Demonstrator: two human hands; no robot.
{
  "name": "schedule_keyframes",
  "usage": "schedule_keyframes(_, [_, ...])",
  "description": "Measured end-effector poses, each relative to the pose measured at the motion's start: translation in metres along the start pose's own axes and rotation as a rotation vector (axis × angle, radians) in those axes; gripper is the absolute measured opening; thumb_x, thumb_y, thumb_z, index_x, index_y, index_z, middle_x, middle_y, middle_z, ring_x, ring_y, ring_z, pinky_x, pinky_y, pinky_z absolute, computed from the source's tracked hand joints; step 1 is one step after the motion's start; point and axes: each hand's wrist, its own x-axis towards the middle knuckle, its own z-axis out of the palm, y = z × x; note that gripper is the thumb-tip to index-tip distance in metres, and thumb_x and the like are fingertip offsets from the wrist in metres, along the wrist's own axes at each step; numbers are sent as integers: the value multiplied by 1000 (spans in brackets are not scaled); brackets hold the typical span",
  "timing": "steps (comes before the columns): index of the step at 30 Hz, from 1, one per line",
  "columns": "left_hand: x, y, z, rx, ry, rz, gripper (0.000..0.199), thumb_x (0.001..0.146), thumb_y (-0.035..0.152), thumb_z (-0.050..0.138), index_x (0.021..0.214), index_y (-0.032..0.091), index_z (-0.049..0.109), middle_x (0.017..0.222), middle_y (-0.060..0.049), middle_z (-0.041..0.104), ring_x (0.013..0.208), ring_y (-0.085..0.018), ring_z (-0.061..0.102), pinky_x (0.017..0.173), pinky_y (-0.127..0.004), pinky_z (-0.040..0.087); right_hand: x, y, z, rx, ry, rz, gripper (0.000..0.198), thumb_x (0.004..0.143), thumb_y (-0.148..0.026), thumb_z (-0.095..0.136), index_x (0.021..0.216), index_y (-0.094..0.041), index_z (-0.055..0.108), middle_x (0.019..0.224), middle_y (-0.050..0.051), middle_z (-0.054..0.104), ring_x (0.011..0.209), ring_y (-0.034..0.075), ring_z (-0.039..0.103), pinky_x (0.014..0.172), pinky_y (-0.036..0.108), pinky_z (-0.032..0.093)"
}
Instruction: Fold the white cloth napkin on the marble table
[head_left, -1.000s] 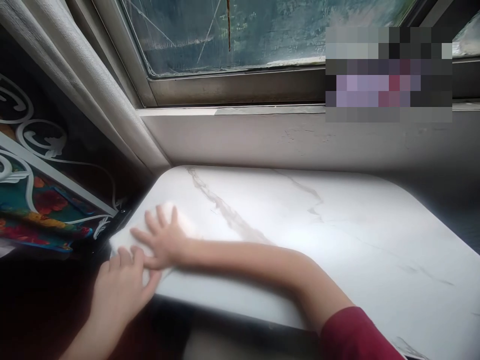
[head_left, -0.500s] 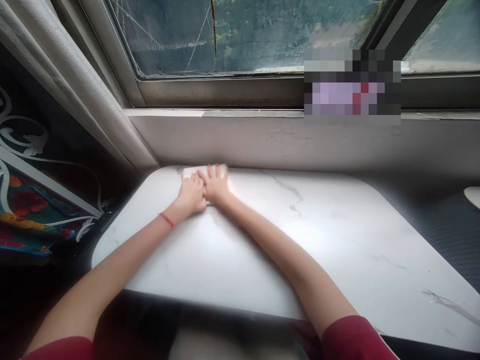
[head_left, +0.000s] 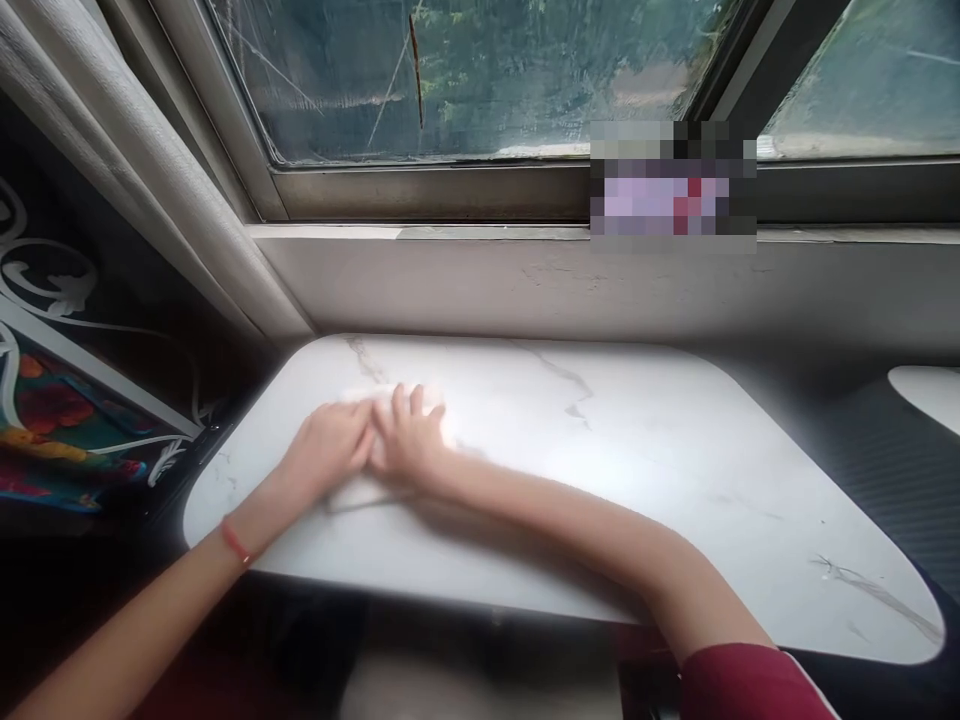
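Drawn from the far edge of the tabletop (head_left: 600, 480), the white cloth (head_left: 365, 489) lies beneath the spread right hand (head_left: 411, 440) and curled left hand (head_left: 330, 440), its grip unclear.

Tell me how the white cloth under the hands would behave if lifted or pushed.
The white cloth is probably floppy, as it lies flat on the tabletop. It seems thin, so likely light. Pushed, it may slide easily: the tabletop looks smooth.

Daylight from a grey metal-framed glass window (head_left: 525, 80) glares off a white, veined tabletop (head_left: 637, 440); we see soft shadow beneath a bare right forearm (head_left: 555, 510), blur on the bare left hand (head_left: 334, 440) and right hand (head_left: 411, 440), a pixelated rectangle (head_left: 660, 200) and gloom at lower left.
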Motion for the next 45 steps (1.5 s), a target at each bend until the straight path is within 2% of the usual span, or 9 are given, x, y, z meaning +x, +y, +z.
schedule_keyframes(4, [-49,19,6,37,57,6,40,94,18,34,118,12,65,111,-17,71,101,-30,67,85,-42,53,-62,-32,-4,-79,15,-103,71,91,-42,54,153,-9,43,158,25,36,143,53,31,106,80,29])
schedule_keyframes(7, [-72,28,15,14,105,63,48,92,17,34,132,9,59,139,-20,59,130,-32,55,103,-44,49,-91,-29,-3,-153,147,-345,62,90,-35,55,143,-3,53,151,25,46,145,47,32,121,69,19])
schedule_keyframes(9, [-76,27,22,-49,102,99,53,92,18,33,141,9,52,153,-17,47,145,-29,41,114,-43,41,-95,-16,2,-131,207,-502,58,94,-34,50,139,1,55,145,27,52,142,42,39,121,61,26])
schedule_keyframes(12, [-67,19,32,-149,66,116,56,95,20,30,148,8,44,159,-16,39,150,-26,32,119,-43,36,-80,7,10,-35,232,-583,59,97,-42,43,137,0,54,140,28,55,134,40,47,110,59,39])
schedule_keyframes(18, [22,10,47,-124,12,102,56,96,24,33,146,0,44,156,-24,39,149,-30,33,120,-46,33,-21,61,17,-11,263,-468,56,95,-35,41,137,0,50,147,30,46,136,42,40,103,58,38])
schedule_keyframes(23, [131,36,55,-94,10,85,56,95,20,36,145,-4,43,156,-25,38,149,-32,34,119,-42,31,18,136,13,-107,267,-269,55,94,-31,36,142,-4,47,155,23,41,138,38,37,104,53,32])
schedule_keyframes(26, [168,52,63,-144,88,99,54,94,18,36,143,-3,44,154,-26,42,145,-32,39,117,-44,32,27,172,7,-148,257,-202,55,94,-31,36,141,-6,48,154,22,43,135,34,38,102,48,32])
schedule_keyframes(36, [174,47,70,-262,143,154,49,95,19,32,138,2,48,150,-22,46,140,-30,43,115,-41,31,40,175,0,-237,240,-85,53,83,-32,48,130,-9,57,115,19,60,99,34,47,85,43,34])
schedule_keyframes(45, [171,45,51,-247,180,332,26,88,21,43,106,14,61,115,-15,63,107,-29,56,92,-41,45,21,150,-3,-203,274,83,40,91,-23,40,121,-7,60,105,18,61,92,31,48,82,42,35])
